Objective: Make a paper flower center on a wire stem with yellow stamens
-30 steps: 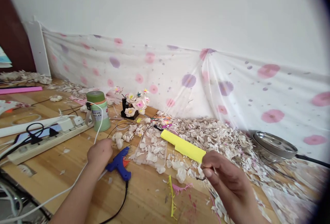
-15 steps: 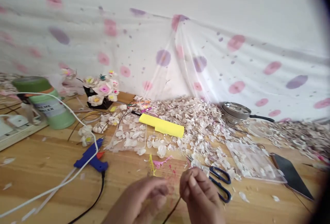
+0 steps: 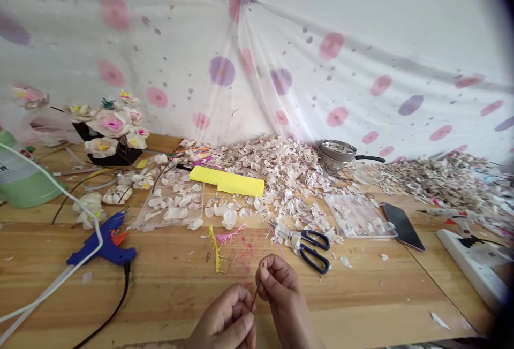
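My right hand (image 3: 283,293) pinches the top of a thin brown stem (image 3: 255,296) between thumb and fingertips. Lower down, my left hand (image 3: 228,321) is closed around the same stem; its lower end is hidden. Just beyond my hands on the wooden table lie a yellow fringed strip (image 3: 217,252) and a pink fringed strip (image 3: 230,235). To the right of them are scissors (image 3: 315,251) with dark blue handles, their blades partly covered by white petals.
A blue glue gun (image 3: 105,242) and white cable (image 3: 96,234) lie at left, near finished flowers (image 3: 110,122). Yellow paper (image 3: 227,181) rests before a petal heap (image 3: 277,161). At right are a pan (image 3: 338,149), clear tray (image 3: 357,218), phone (image 3: 402,226) and power strip (image 3: 469,268).
My view has swung right, bringing in the power strip. My left hand, apart and partly spread before, has come up to the right hand and closed on the stem.
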Action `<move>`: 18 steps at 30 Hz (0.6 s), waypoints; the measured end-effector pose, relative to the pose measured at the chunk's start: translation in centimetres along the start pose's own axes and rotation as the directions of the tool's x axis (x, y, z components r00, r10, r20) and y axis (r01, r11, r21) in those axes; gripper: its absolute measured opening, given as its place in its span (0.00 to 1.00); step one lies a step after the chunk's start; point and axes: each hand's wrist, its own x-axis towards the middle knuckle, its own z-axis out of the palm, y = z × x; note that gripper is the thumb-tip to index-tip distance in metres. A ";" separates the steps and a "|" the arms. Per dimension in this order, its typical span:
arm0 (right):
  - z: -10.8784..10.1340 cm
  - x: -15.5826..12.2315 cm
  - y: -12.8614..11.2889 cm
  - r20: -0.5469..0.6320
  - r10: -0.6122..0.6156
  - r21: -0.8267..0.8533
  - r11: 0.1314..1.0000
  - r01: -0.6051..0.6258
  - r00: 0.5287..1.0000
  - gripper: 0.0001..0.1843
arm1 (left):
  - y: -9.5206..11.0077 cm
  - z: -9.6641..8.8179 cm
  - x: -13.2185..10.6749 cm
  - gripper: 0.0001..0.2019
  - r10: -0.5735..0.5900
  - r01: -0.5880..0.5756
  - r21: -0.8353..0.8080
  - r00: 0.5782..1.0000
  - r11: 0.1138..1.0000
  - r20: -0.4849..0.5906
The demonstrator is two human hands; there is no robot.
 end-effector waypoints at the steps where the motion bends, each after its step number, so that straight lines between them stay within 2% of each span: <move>1: 0.0 -0.1 0.0 0.014 -0.010 -0.033 0.999 0.010 1.000 0.17 | -0.1 0.1 0.1 0.26 -0.004 0.004 -0.039 1.000 0.999 0.004; 4: 0.0 -0.6 0.2 0.033 -0.019 -0.108 0.994 0.023 0.999 0.17 | -0.3 0.3 0.1 0.25 -0.038 0.036 -0.072 0.999 0.997 -0.023; 8: -0.1 -1.1 0.3 0.055 0.009 -0.146 0.989 -0.001 0.998 0.19 | -0.5 0.4 0.0 0.28 -0.067 0.066 -0.008 0.992 0.998 -0.105; 11: -0.5 -0.9 -1.0 0.107 -0.014 -0.305 0.951 0.046 0.994 0.17 | -0.3 0.0 -0.3 0.31 -0.049 0.053 0.016 0.983 0.998 -0.177; 13: -0.6 -0.2 -2.7 0.150 -0.062 -0.464 0.877 0.126 0.987 0.15 | 0.5 -0.8 -0.6 0.32 -0.012 0.017 0.019 0.970 1.000 -0.243; 15: -0.4 1.0 -4.9 0.197 -0.107 -0.609 0.765 0.207 0.975 0.13 | 1.9 -2.0 -0.6 0.30 0.041 -0.035 0.023 0.951 0.999 -0.305; 18: 0.5 3.5 -7.5 0.345 -0.098 -0.786 0.514 0.344 0.934 0.11 | 4.9 -4.4 0.2 0.22 0.130 -0.129 0.026 0.921 0.991 -0.367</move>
